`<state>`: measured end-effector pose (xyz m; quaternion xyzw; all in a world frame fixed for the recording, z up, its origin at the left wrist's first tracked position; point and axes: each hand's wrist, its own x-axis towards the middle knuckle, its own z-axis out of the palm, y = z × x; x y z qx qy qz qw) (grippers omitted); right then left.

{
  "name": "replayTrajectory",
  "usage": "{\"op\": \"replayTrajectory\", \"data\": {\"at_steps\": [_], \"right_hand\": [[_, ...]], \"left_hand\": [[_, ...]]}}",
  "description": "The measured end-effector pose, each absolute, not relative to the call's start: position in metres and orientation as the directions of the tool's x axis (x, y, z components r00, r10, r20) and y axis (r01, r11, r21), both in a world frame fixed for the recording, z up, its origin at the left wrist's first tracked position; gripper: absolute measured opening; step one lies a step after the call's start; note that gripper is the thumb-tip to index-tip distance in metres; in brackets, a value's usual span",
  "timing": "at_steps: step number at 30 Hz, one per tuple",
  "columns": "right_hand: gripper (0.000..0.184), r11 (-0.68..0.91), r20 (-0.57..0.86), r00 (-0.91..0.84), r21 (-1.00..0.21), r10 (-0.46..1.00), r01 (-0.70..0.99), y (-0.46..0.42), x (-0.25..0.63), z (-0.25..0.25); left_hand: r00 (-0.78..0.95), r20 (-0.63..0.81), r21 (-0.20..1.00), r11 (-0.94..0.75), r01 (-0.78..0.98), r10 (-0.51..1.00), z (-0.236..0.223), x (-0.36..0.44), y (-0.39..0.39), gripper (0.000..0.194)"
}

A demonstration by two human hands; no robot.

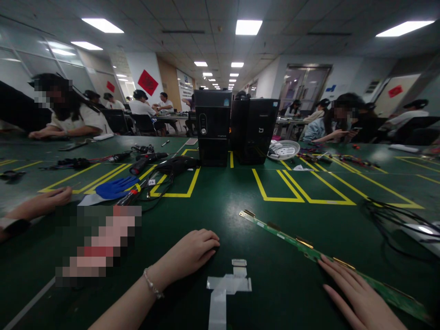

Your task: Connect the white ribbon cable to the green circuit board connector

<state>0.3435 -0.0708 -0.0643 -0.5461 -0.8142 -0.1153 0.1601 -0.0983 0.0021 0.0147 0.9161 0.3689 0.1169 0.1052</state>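
My left hand (192, 250) rests palm down on the green table, its fingers loosely bent, side by side, with nothing visible in them. My right hand (359, 293) lies with fingers stretched out, the tips touching the near edge of a long, narrow green circuit board (292, 242). The board runs slantwise from mid-table to the lower right and carries gold-coloured strips. Between my hands is a white flat ribbon cable (217, 307), crossed by a pale strip, with a small connector (239, 262) at its far end.
Two black computer towers (213, 128) stand ahead. At left lie a blue glove (115, 187), a black power tool (177, 164) and a screwdriver (127, 198), near another person's hand (57, 197). A white basket (283, 150) and black cables (388, 229) are at right.
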Motion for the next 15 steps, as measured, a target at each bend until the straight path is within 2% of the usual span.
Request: {"op": "replayTrajectory", "data": {"at_steps": [5, 12, 15], "right_hand": [[0.050, 0.459, 0.377, -0.442, 0.048, 0.814, 0.887, -0.048, 0.305, -0.038], [0.046, 0.454, 0.355, -0.387, -0.127, 0.851, 0.882, -0.042, 0.307, -0.037], [0.046, 0.396, 0.423, -0.304, -0.147, 0.854, 0.906, -0.050, 0.332, -0.049]], "left_hand": [[0.699, 0.146, 0.281, -0.707, 0.649, 0.700, 0.013, -0.098, 0.003, 0.023], [0.692, 0.135, 0.293, -0.695, 0.656, 0.709, 0.016, -0.098, 0.001, 0.022], [0.690, 0.134, 0.299, -0.693, 0.656, 0.711, 0.015, -0.098, 0.001, 0.022]]}}
